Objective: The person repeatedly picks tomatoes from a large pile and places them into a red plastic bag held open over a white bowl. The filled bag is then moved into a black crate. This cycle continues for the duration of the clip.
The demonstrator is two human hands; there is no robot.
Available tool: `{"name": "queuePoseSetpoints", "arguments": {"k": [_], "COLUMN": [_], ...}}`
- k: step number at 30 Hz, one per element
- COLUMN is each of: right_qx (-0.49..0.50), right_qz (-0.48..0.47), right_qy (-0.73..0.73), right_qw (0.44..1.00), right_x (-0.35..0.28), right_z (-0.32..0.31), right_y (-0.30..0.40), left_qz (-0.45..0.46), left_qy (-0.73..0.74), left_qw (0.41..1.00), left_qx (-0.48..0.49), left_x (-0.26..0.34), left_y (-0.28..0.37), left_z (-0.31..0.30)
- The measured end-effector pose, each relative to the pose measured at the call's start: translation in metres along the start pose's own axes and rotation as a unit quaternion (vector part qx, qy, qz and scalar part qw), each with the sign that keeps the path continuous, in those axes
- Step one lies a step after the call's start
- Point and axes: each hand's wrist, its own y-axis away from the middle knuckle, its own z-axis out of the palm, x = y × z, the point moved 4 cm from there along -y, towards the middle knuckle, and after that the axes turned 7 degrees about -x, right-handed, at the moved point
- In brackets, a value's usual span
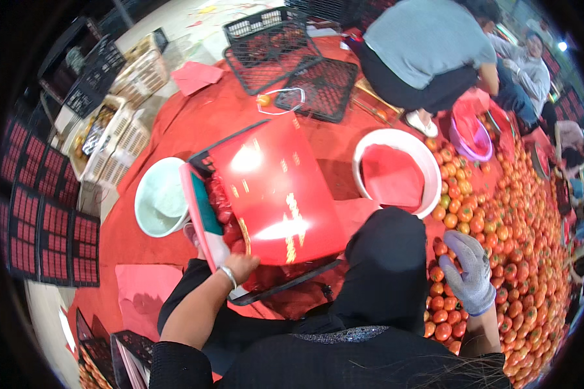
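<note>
My bare left hand [242, 267], with a bracelet at its wrist, grips the near left edge of a glossy red printed sheet [277, 189]. That sheet lies over a black plastic crate [297, 282], in which red-wrapped round items [231, 231] show along the left side. Pink and green-and-white sheets stick up at the crate's left wall. In a grey glove, my right hand [467, 272] rests at the near side of a large heap of tomatoes [516, 243], its fingers and thumb spread around one or two tomatoes; whether it grips any cannot be told.
A white basin with red paper [433, 194] stands ahead, a pale green basin [160, 194] at left. Black crates [267, 48] and white crates [126, 141] lie beyond; stacked crates [44, 219] stand far left. A person in grey [428, 39] bends over near a purple basin [472, 150].
</note>
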Motion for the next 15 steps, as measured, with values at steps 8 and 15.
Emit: {"name": "queuePoseSetpoints", "arguments": {"k": [8,15], "right_qx": [-0.220,-0.209], "right_qz": [0.190,0.380], "right_qy": [0.012,0.029], "right_qw": [0.957,0.900], "right_x": [0.141,0.226], "right_z": [0.088,0.156], "right_y": [0.173,0.245], "left_qz": [-0.112,-0.329], "left_qy": [-0.089,-0.107], "left_qw": [0.943,0.903], "left_qx": [-0.301,-0.256], "left_x": [0.075,0.043], "left_y": [0.002,0.021], "left_z": [-0.023,-0.056]}}
